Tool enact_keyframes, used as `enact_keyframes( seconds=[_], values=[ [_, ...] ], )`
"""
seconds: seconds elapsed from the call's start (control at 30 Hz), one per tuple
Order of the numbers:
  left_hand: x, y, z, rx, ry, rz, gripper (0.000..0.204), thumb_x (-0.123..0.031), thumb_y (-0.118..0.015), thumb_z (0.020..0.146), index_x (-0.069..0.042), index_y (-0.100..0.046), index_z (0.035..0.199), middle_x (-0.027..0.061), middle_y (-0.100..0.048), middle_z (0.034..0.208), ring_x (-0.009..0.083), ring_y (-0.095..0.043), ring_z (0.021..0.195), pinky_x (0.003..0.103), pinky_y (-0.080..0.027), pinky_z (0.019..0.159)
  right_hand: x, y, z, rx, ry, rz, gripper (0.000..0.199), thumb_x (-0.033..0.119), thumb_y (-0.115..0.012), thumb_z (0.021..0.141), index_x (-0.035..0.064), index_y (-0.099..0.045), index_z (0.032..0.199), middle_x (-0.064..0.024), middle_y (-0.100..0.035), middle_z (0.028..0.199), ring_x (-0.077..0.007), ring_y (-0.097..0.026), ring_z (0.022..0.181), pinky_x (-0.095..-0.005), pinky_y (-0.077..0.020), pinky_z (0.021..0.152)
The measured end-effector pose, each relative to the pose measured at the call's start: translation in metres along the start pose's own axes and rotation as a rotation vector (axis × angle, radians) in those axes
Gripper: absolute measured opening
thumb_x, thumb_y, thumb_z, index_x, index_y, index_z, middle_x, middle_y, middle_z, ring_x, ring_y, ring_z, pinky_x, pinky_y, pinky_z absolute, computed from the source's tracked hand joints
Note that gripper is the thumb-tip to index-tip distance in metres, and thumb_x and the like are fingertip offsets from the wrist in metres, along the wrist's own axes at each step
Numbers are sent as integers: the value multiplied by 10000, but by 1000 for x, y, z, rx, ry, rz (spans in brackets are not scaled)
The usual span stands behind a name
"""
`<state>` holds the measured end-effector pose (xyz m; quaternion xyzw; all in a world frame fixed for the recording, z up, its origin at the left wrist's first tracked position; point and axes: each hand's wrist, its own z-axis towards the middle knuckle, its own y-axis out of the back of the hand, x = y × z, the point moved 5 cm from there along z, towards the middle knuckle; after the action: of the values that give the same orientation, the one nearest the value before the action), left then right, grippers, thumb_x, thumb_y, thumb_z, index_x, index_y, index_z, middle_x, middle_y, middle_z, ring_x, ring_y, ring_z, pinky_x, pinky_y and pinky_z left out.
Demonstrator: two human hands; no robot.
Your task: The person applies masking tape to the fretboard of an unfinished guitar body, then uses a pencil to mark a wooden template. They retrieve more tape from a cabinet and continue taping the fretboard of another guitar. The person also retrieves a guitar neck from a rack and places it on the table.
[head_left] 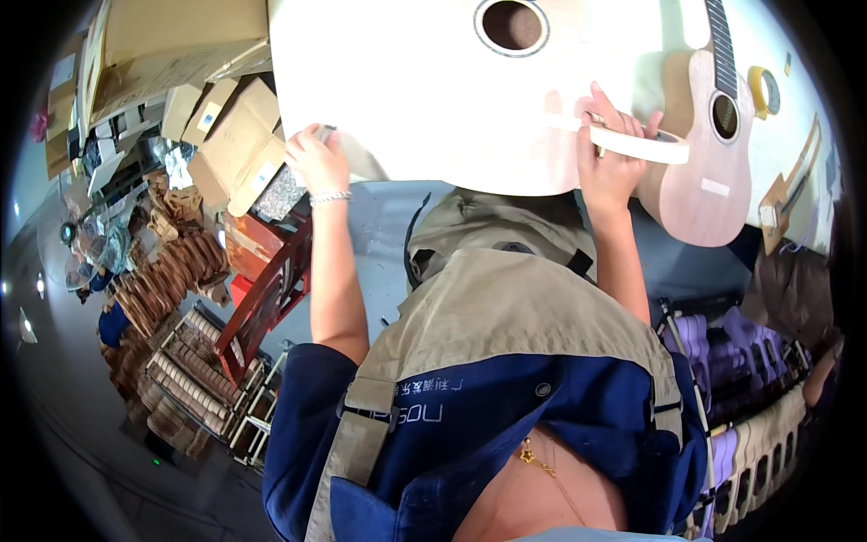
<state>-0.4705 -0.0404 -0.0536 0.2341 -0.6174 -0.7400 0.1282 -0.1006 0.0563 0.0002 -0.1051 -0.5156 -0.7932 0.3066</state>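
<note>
Room: crowded workshop, cardboard boxes (226, 135) stacked left.
Left hand (318, 158): fingers steadying guitar body (424, 99) edge.
Right hand (610, 158): fingers clenched on tape roll (646, 144).
Risk: tape may wrinkle if the body shifts.

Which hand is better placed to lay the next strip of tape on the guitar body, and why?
Probably the right hand: it holds the tape roll against the guitar body, a strip already pulled out. The left hand only grips the body's edge.

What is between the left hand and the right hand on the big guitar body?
In the head view, only bare pale wood of the guitar body lies between the left hand and the right hand, which holds a tape roll.
</note>
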Motion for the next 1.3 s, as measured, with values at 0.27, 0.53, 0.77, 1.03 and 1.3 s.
enact_keyframes(
  seconds=[0.27, 0.53, 0.77, 1.03, 1.3],
  values=[
    [-121, 44, 14, 469, 63, -998, 189, -62, -660, 802, -23, -603, 978, 3, -608, 710, 59, -580, 669, 189, -466, 616, -2, -1, -3, -3, -13, -12, 357, 65, -627, 727, 161, -626, 1071, -1, -619, 803, -175, -582, 766, -497, -249, 1034],
    [-224, 10, -22, 984, 59, -946, 137, -126, -622, 847, -5, -557, 851, 40, -610, 679, 79, -612, 588, 177, -480, 520, -2, -1, -2, -4, -10, 48, 375, 61, -636, 711, 163, -616, 1071, -5, -611, 821, -186, -579, 786, -520, -254, 1012],
    [-231, 14, -19, 967, 65, -795, 130, -118, -632, 832, -10, -561, 828, 27, -600, 665, 65, -590, 553, 173, -456, 491, 2, 0, 0, -14, -22, 79, 314, 116, -640, 717, 154, -610, 1027, -24, -576, 816, -208, -559, 783, -498, -294, 976],
    [-223, 7, -20, 1004, 89, -855, 74, -54, -606, 836, -18, -552, 872, 15, -597, 730, 54, -537, 582, 179, -448, 497, -53, 80, 10, 94, -72, 737, 312, 125, -598, 818, -5, -517, 1090, -109, -569, 917, -226, -567, 832, -328, -466, 767],
    [-128, -44, 189, 408, 21, -400, 327, -256, -578, 874, 1, -565, 1074, 92, -614, 783, 159, -570, 668, 243, -465, 638, -427, 171, 91, 143, -423, -562, 333, 167, -689, 733, -2, -554, 987, -194, -569, 942, -361, -556, 883, -426, -445, 747]
  ],
)
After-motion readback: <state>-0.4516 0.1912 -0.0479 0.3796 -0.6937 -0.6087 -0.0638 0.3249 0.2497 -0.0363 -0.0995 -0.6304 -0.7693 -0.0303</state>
